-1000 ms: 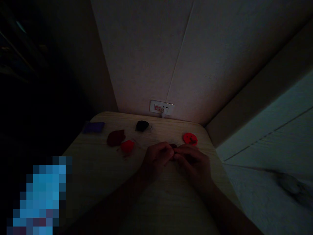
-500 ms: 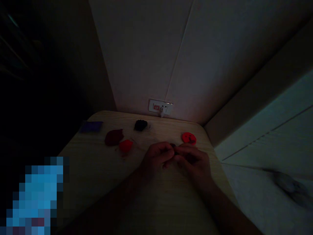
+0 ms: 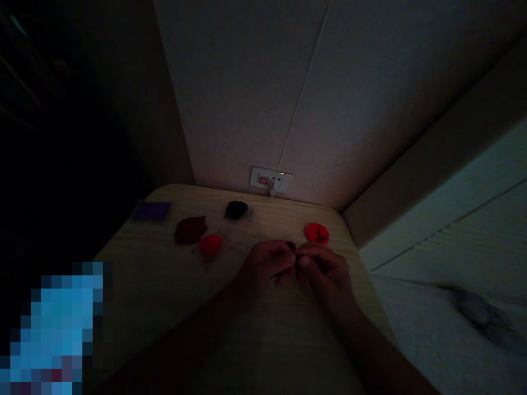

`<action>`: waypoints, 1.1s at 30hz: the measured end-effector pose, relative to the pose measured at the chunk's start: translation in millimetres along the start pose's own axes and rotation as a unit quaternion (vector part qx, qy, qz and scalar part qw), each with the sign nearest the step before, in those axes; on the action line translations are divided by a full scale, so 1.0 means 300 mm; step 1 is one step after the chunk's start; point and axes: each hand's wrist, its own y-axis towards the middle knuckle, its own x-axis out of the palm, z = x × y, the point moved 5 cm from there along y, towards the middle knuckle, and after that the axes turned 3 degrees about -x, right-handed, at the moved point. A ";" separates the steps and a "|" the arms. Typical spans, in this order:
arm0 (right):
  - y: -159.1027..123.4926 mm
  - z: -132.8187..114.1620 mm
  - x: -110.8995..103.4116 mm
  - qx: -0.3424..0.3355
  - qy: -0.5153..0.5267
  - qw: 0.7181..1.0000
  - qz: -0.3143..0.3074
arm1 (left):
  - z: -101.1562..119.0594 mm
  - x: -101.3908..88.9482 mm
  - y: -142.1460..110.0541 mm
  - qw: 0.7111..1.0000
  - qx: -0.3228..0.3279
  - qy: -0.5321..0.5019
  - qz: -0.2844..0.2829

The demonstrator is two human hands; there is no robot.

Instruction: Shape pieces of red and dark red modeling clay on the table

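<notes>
My left hand (image 3: 265,266) and my right hand (image 3: 327,274) meet over the front middle of the table, fingertips pinched together. Between and behind them shows the edge of a small dark red piece of modelling clay (image 3: 290,245), mostly hidden by the fingers. Just beyond the right hand lies a flat bright red clay disc (image 3: 317,233) with dark marks on it. Off to the left are a flattened dark red lump (image 3: 190,230) and a smaller bright red lump (image 3: 211,245), side by side. A black lump (image 3: 236,209) sits near the back edge.
A purple packet (image 3: 151,210) lies at the left edge of the wooden table (image 3: 247,340). On the wall behind is a socket (image 3: 270,179) with a plug in it. A panel (image 3: 444,219) stands along the right. A pixelated bright blue patch (image 3: 57,323) covers the lower left.
My right thumb and fingers have shifted slightly at the pinch, the thumb now higher beside the left fingertips. The view has drifted a little; the lumps on the table stay put.
</notes>
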 end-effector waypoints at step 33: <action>-0.003 -0.010 -0.029 -0.061 -0.125 0.989 0.045 | 0.075 -0.026 -0.009 0.978 0.052 0.150 0.132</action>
